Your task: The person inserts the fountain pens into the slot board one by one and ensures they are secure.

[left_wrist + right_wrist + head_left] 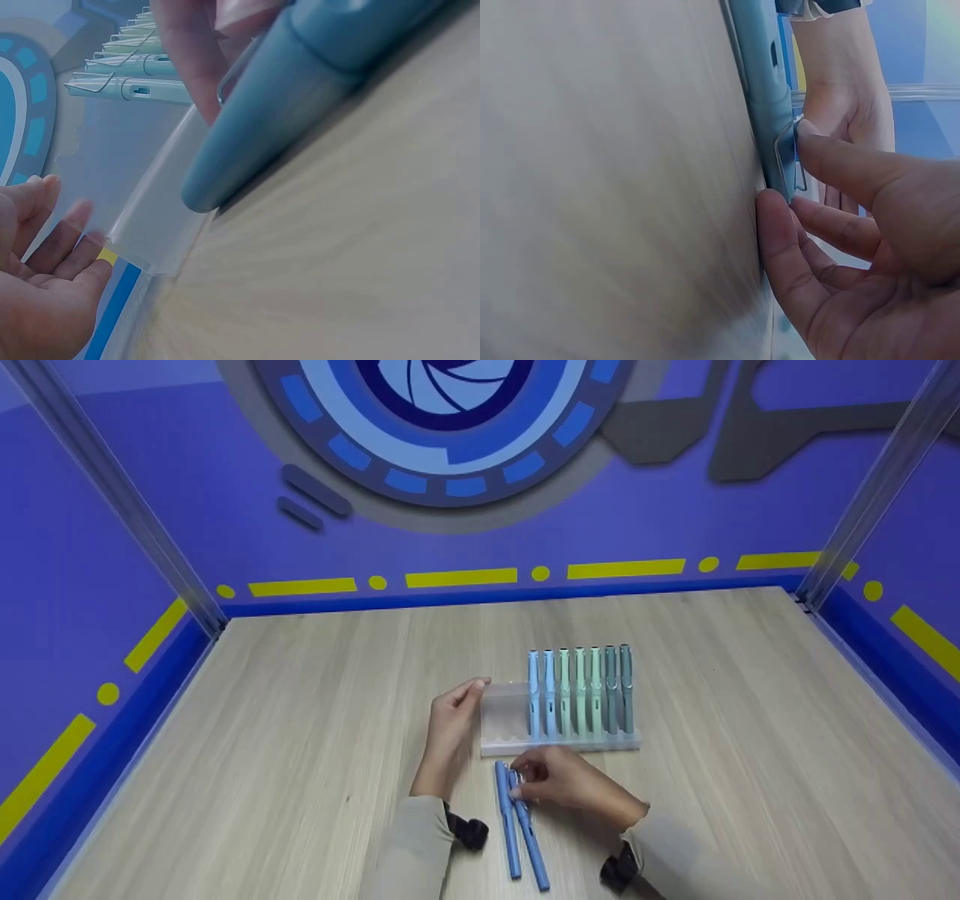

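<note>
A clear pen rack [504, 712] stands on the table with a row of upright pens in its right part: light blue [534, 682], pale green [580, 682] and dark grey-green [626, 682]. My left hand [448, 724] holds the rack's left edge; some fingers show through the clear panel in the left wrist view. Two darker blue pens lie in front of the rack. The right-hand blue pen [534, 844] has its clip end pinched between my right hand's [562, 781] thumb and fingers. Just left of it lies the other blue pen [508, 832], untouched.
The wooden table [315, 750] extends to both sides of the rack. Blue panels [450, 547] with yellow markings enclose the back and sides. A transparent post [127, 502] rises at the back left corner, another [874, 487] at the back right.
</note>
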A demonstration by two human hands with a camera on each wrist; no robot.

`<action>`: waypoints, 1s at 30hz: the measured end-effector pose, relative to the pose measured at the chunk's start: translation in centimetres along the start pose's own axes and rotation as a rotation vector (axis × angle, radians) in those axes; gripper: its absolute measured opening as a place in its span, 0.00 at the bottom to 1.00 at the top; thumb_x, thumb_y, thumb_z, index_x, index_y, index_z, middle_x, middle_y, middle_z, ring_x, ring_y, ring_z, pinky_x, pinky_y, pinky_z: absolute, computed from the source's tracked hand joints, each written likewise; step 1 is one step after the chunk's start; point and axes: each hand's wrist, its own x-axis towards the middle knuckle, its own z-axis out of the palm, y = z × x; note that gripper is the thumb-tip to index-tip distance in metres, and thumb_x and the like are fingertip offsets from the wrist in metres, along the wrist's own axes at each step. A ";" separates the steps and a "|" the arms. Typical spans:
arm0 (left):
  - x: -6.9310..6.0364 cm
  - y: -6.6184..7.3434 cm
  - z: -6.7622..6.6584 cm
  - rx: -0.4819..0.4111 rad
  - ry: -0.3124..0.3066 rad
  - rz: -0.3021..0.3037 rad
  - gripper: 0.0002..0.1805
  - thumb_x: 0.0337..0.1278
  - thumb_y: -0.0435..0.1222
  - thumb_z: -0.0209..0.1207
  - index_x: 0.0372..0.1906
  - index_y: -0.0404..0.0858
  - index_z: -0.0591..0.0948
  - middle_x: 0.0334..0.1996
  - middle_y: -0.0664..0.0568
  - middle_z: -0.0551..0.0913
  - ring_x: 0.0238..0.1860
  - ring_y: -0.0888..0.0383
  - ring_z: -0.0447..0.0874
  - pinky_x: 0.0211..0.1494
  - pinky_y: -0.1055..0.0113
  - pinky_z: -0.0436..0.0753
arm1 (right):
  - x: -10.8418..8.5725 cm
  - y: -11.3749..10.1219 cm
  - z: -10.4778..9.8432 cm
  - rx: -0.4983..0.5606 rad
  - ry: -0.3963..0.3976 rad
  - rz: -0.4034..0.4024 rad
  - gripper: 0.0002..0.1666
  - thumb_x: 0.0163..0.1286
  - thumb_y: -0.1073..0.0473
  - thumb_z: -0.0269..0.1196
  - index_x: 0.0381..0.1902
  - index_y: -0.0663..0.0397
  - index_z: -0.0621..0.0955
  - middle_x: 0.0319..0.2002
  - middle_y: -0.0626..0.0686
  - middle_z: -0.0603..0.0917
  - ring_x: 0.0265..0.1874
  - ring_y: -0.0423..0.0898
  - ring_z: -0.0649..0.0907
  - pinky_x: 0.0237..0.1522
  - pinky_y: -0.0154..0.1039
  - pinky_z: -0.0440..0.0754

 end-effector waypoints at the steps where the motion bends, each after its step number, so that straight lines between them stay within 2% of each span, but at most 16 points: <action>1: 0.0 0.0 0.0 -0.011 0.000 -0.002 0.20 0.67 0.45 0.55 0.53 0.35 0.82 0.56 0.44 0.82 0.63 0.49 0.76 0.70 0.56 0.71 | 0.0 0.0 0.0 -0.003 -0.001 0.000 0.20 0.58 0.55 0.71 0.44 0.61 0.83 0.27 0.46 0.78 0.25 0.39 0.73 0.23 0.28 0.71; 12: -0.2 0.0 -0.2 -0.046 0.002 -0.018 0.20 0.67 0.45 0.55 0.53 0.36 0.82 0.55 0.46 0.83 0.63 0.50 0.75 0.71 0.57 0.71 | 0.3 -0.3 0.0 -0.002 -0.036 0.001 0.19 0.59 0.56 0.70 0.45 0.61 0.83 0.26 0.47 0.79 0.24 0.40 0.75 0.23 0.30 0.73; 19: -0.1 0.1 -0.1 -0.033 0.000 -0.016 0.20 0.68 0.45 0.54 0.53 0.36 0.82 0.56 0.45 0.82 0.63 0.50 0.75 0.70 0.56 0.71 | 0.2 -0.2 -0.3 0.037 -0.054 0.023 0.15 0.57 0.59 0.71 0.42 0.57 0.82 0.27 0.46 0.80 0.26 0.40 0.76 0.24 0.29 0.74; 26: -0.1 0.2 0.0 -0.024 0.015 -0.017 0.18 0.67 0.45 0.55 0.52 0.38 0.83 0.55 0.47 0.83 0.63 0.51 0.76 0.69 0.59 0.73 | 0.2 -0.2 -0.5 0.018 -0.056 0.000 0.17 0.57 0.61 0.71 0.44 0.61 0.83 0.26 0.46 0.79 0.24 0.39 0.74 0.23 0.29 0.72; 30: -0.2 0.3 0.1 -0.021 0.013 -0.017 0.19 0.67 0.45 0.55 0.52 0.37 0.83 0.55 0.47 0.83 0.63 0.51 0.76 0.70 0.58 0.72 | 0.3 -0.3 -0.6 0.017 -0.061 0.022 0.16 0.56 0.61 0.71 0.42 0.60 0.83 0.25 0.45 0.79 0.23 0.38 0.74 0.22 0.29 0.71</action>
